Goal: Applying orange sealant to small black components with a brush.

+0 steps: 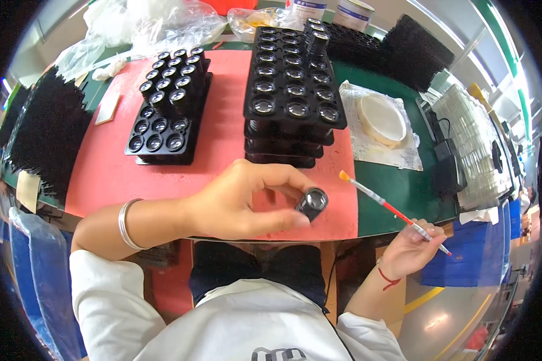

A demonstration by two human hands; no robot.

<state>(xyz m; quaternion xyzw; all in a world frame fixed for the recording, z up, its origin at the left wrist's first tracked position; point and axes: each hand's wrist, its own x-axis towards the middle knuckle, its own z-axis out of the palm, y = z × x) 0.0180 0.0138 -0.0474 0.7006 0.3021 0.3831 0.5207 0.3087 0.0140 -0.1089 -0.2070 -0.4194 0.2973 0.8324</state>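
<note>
Between the thumb and fingers of my left hand is a small black lens barrel, its glass end tilted up toward me. My right hand, off to the right past the table edge, grips a thin paintbrush with a red and clear handle. The brush's yellowish tip points up and left, apart from the barrel. Beyond my left hand stands a tall stack of black trays whose top holds several lens barrels. Left of it, a smaller black tray carries more barrels, some standing higher at its far end.
A shallow round cream dish rests on paper at the right. Black bristly stacks stand at the left and far right. Clear trays are piled at the right edge. Cans and plastic bags lie along the back of the pink mat.
</note>
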